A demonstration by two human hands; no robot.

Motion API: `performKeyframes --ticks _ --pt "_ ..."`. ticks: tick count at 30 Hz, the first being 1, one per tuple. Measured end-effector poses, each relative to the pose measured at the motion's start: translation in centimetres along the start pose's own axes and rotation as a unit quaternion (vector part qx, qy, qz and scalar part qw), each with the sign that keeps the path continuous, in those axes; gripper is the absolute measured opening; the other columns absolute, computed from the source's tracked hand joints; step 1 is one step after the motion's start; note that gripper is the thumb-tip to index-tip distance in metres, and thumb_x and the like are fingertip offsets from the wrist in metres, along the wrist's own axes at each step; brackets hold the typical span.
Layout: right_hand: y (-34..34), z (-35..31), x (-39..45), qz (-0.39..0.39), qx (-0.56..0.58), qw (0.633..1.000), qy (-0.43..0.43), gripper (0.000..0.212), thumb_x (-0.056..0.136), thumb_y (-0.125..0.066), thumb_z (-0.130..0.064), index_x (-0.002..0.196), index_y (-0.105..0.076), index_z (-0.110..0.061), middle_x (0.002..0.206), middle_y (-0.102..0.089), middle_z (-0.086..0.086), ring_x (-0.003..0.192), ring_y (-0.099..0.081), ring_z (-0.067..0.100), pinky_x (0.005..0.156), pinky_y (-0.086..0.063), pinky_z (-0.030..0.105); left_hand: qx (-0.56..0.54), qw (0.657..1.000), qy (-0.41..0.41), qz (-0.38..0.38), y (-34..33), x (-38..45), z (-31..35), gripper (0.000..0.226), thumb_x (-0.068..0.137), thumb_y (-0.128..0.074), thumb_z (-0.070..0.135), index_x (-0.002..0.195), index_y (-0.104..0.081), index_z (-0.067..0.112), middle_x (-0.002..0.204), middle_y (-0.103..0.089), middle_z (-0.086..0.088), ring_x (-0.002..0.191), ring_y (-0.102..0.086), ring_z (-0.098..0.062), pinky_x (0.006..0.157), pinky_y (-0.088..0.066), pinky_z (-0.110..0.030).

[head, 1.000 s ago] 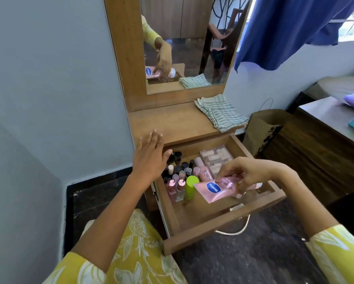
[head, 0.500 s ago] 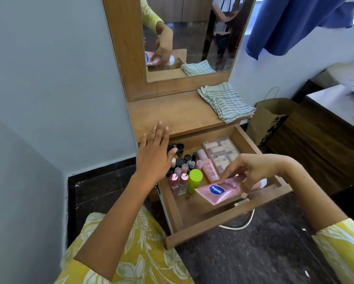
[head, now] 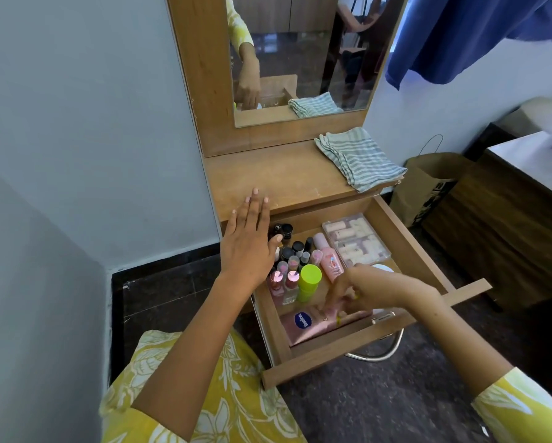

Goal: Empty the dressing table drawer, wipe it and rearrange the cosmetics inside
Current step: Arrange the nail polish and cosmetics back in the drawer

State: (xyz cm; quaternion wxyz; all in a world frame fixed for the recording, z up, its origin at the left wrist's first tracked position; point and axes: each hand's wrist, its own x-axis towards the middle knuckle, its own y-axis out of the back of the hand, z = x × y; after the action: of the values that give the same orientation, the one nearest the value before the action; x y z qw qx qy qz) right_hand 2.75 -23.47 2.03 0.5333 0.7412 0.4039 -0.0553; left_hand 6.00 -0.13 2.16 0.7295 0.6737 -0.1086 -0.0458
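The wooden drawer [head: 332, 369] of the dressing table stands pulled out. Along its front wall lies a pink tube [head: 303, 324] with a blue logo, and the fingertips of my right hand [head: 370, 289] are curled down onto it. My left hand [head: 249, 244] is flat, fingers together, over the drawer's back left corner and the tabletop edge. Inside stand several small nail polish bottles [head: 282, 282], a green-capped bottle [head: 310, 278] and dark-capped jars. A pink bottle [head: 330, 263] lies beside a clear box [head: 356, 239] of pale items. A white lid [head: 381, 268] is partly hidden by my right hand.
A folded striped cloth [head: 357, 158] lies on the right of the tabletop [head: 274, 180], below the mirror [head: 300, 52]. A brown paper bag [head: 428, 183] and a dark wooden cabinet [head: 508, 219] stand to the right. A wall is close on the left.
My right hand has lowered the pink tube from above the drawer to its front wall. My left hand stays near the drawer's back left corner. The view has tilted downward.
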Motion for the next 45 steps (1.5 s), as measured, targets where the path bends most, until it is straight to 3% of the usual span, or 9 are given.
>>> performKeyframes --ticks 5,9,17,20,24,28,36,42,45 --pt "-1.3 -0.5 0.0 0.072 -0.071 0.995 0.003 0.03 0.075 -0.075 -0.024 0.099 -0.071 -0.041 0.106 -0.067 -0.02 0.09 -0.059 0.005 0.081 -0.047 0.024 -0.007 1.0 -0.002 0.002 -0.2 0.0 0.0 0.068 0.1 -0.021 0.045 0.147 0.017 0.013 0.153 0.025 -0.01 0.142 0.018 -0.022 0.114 0.009 -0.037" --pt "-1.9 -1.2 0.2 0.09 -0.108 0.99 -0.021 0.033 0.073 -0.075 -0.022 0.099 -0.069 -0.041 0.107 -0.065 -0.014 0.096 -0.06 0.011 0.082 -0.051 0.032 0.0 1.0 0.004 -0.002 -0.2 0.0 0.0 0.068 0.1 -0.02 0.045 0.147 0.018 0.013 0.152 0.027 -0.009 0.142 0.02 -0.022 0.116 0.006 -0.038" --pt "-2.3 -1.6 -0.1 0.108 -0.086 0.99 -0.04 0.03 0.076 -0.073 -0.024 0.101 -0.069 -0.04 0.11 -0.063 -0.016 0.101 -0.058 0.009 0.088 -0.051 0.03 -0.009 1.0 0.008 -0.009 0.0 0.1 0.1 0.068 0.1 -0.02 0.043 0.146 0.02 0.014 0.151 0.03 -0.008 0.141 0.023 -0.02 0.116 0.007 -0.037" --pt "-2.5 -1.8 -0.8 0.152 -0.074 0.983 -0.066 0.025 0.081 -0.067 -0.029 0.104 -0.068 -0.037 0.108 -0.064 -0.017 0.1 -0.058 0.005 0.087 -0.051 0.028 -0.012 1.0 0.009 -0.013 0.0 0.0 0.1 0.068 0.1 -0.02 0.043 0.146 0.02 0.014 0.151 0.03 -0.007 0.141 0.023 -0.02 0.117 0.006 -0.038" --pt "-4.7 -3.2 -2.0 0.321 -0.02 0.939 -0.122 0.016 0.088 -0.059 -0.041 0.099 -0.068 -0.034 0.101 -0.064 -0.018 0.091 -0.059 0.004 0.077 -0.051 0.027 -0.015 1.0 0.007 -0.009 -0.2 0.1 0.2 0.067 0.101 -0.021 0.043 0.146 0.019 0.014 0.152 0.029 -0.007 0.141 0.022 -0.02 0.116 0.007 -0.037" --pt "-6.0 -3.7 -2.2 0.475 0.026 0.873 -0.109 0.02 0.088 -0.056 -0.042 0.087 -0.069 -0.027 0.084 -0.066 -0.014 0.072 -0.061 0.007 0.06 -0.051 0.027 -0.009 1.0 0.011 -0.011 -0.2 0.0 0.2 0.067 0.1 -0.02 0.044 0.146 0.02 0.014 0.151 0.03 -0.008 0.141 0.022 -0.02 0.116 0.008 -0.037" --pt "-5.8 -4.0 -1.5 0.507 0.026 0.854 -0.115 0.01 0.088 -0.062 -0.029 0.087 -0.07 -0.023 0.083 -0.067 -0.012 0.07 -0.058 0.005 0.06 -0.036 0.01 -0.016 1.0 0.012 -0.018 -0.1 0.0 0.2 0.067 0.101 -0.019 0.044 0.146 0.02 0.014 0.151 0.029 -0.007 0.141 0.022 -0.02 0.113 0.01 -0.036" --pt "-4.2 -4.3 -0.2 0.544 0.039 0.831 -0.108 0.015 0.088 -0.06 -0.03 0.087 -0.07 -0.02 0.08 -0.067 -0.009 0.069 -0.058 0.01 0.058 -0.037 0.019 -0.03 0.998 0.007 -0.062 0.7 0.1 0.0 0.065 0.101 -0.018 0.045 0.148 0.014 0.013 0.154 0.024 -0.007 0.142 0.018 -0.02 0.115 0.007 -0.037" --pt "-3.0 -4.5 0.4 0.592 0.08 0.801 -0.043 0.021 0.091 -0.053 -0.031 0.09 -0.068 -0.016 0.083 -0.064 -0.01 0.072 -0.056 0.006 0.065 -0.042 0.014 -0.049 0.994 0.004 -0.095 2.1 0.2 0.1 0.061 0.101 -0.016 0.043 0.149 0.007 0.012 0.156 0.015 -0.008 0.144 0.011 -0.019 0.115 0.003 -0.039"
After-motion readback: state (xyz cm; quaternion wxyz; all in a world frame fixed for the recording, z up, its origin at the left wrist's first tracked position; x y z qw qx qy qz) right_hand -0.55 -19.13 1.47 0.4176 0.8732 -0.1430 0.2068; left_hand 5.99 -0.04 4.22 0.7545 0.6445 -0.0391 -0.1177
